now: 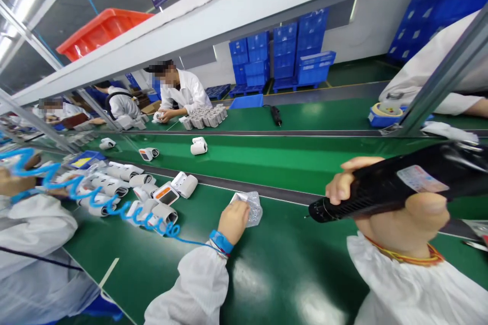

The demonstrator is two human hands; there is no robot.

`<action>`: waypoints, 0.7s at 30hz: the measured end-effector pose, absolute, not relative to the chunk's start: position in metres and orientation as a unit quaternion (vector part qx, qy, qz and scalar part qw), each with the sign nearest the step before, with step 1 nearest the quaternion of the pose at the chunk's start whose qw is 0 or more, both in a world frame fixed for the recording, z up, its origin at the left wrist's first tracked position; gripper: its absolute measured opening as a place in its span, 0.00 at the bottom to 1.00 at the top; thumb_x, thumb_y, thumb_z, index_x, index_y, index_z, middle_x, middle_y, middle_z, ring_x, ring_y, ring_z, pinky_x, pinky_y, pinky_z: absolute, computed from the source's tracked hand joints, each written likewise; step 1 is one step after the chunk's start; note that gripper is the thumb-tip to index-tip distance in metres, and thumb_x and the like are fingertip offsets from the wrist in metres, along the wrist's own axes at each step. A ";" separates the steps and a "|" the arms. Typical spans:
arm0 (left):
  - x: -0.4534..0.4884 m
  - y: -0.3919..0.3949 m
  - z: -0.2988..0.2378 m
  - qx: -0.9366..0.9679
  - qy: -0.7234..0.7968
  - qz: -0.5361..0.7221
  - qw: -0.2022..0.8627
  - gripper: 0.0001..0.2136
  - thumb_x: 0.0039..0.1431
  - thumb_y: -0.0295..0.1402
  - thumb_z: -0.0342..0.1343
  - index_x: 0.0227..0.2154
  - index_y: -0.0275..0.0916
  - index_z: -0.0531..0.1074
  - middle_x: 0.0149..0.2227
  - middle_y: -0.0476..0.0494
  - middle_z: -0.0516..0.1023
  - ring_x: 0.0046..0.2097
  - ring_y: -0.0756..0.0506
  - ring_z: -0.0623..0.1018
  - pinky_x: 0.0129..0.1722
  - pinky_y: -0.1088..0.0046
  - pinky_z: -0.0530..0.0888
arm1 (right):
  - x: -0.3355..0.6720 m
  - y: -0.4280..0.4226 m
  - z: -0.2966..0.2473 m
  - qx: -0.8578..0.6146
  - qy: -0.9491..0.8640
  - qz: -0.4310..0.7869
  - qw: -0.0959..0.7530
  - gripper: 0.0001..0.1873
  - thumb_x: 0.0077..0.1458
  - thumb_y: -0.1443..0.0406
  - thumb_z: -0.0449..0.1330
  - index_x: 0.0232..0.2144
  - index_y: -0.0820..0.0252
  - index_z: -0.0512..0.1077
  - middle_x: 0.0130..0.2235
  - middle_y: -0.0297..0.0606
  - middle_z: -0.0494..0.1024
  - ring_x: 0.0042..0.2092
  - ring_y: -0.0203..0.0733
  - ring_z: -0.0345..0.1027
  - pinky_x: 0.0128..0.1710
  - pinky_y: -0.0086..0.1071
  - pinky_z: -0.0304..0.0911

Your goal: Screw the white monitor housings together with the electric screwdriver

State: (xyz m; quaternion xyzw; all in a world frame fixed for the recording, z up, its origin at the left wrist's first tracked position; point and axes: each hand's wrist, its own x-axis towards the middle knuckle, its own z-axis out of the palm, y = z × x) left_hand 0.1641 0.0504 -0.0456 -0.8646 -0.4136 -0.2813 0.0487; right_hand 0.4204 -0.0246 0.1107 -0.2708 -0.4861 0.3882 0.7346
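Note:
My right hand (400,218) is wrapped around a black electric screwdriver (377,185), held above the bench with its bit pointing left. My left hand (234,221) has its fingers curled down at a small clear container (254,207) of tiny shiny metal parts, which look like screws. Its fingertips are hidden, so I cannot make out what they pinch. A blue wrist strap (221,242) with a coiled blue cord (125,210) circles my left wrist. Left of that hand lie white devices with grey cuffs, including one with an orange-edged face (166,194).
A green conveyor belt (259,160) runs behind the bench, carrying a few white devices (199,145). Across it, a co-worker (179,89) handles a white part beside grey cuffs (206,117). Another person's sleeve (34,228) is at left. A metal shelf (229,15) spans overhead.

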 end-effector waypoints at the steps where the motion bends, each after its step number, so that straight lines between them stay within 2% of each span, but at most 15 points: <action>1: 0.160 0.055 -0.048 -0.872 -0.409 -0.264 0.054 0.09 0.63 0.27 0.47 0.34 0.39 0.73 0.34 0.42 0.79 0.39 0.44 0.78 0.41 0.65 0.77 | 0.420 -0.024 0.111 -0.271 -0.486 0.391 0.733 0.28 0.38 0.40 0.63 0.34 0.54 0.75 0.19 0.35 0.71 0.20 0.41 0.64 0.21 0.36 0.59; 4: 0.160 0.056 -0.058 -0.888 -0.383 -0.248 0.058 0.10 0.62 0.25 0.49 0.42 0.38 0.73 0.41 0.41 0.80 0.46 0.42 0.78 0.50 0.60 0.74 | 0.421 -0.025 0.110 -0.270 -0.490 0.392 0.730 0.29 0.39 0.40 0.63 0.34 0.55 0.75 0.19 0.35 0.71 0.20 0.41 0.64 0.20 0.35 0.59; 9: 0.170 0.049 -0.061 -0.888 -0.391 -0.229 0.078 0.15 0.60 0.22 0.48 0.47 0.36 0.72 0.46 0.39 0.79 0.50 0.40 0.76 0.56 0.55 0.70 | 0.421 -0.025 0.109 -0.273 -0.501 0.380 0.728 0.30 0.41 0.39 0.60 0.35 0.55 0.75 0.19 0.35 0.71 0.20 0.41 0.64 0.20 0.35 0.59; 15: 0.165 0.052 -0.057 -0.897 -0.375 -0.222 0.075 0.16 0.59 0.22 0.47 0.47 0.37 0.73 0.46 0.39 0.79 0.50 0.41 0.77 0.55 0.55 0.71 | 0.418 -0.023 0.107 -0.266 -0.505 0.394 0.721 0.30 0.40 0.39 0.62 0.36 0.55 0.74 0.20 0.35 0.72 0.21 0.40 0.65 0.22 0.35 0.60; 19: 0.154 0.054 -0.046 -0.879 -0.355 -0.316 0.044 0.14 0.63 0.26 0.45 0.43 0.40 0.75 0.41 0.42 0.81 0.44 0.45 0.79 0.48 0.65 0.75 | 0.420 -0.025 0.109 -0.261 -0.514 0.382 0.723 0.30 0.42 0.39 0.60 0.36 0.56 0.74 0.20 0.36 0.72 0.21 0.40 0.65 0.22 0.35 0.60; 21: 0.143 0.063 -0.037 -0.855 -0.371 -0.361 0.045 0.13 0.64 0.28 0.45 0.42 0.40 0.75 0.41 0.42 0.81 0.45 0.45 0.79 0.48 0.64 0.75 | 0.422 -0.026 0.111 -0.257 -0.517 0.376 0.725 0.30 0.43 0.39 0.60 0.36 0.56 0.73 0.20 0.36 0.72 0.21 0.40 0.65 0.21 0.35 0.60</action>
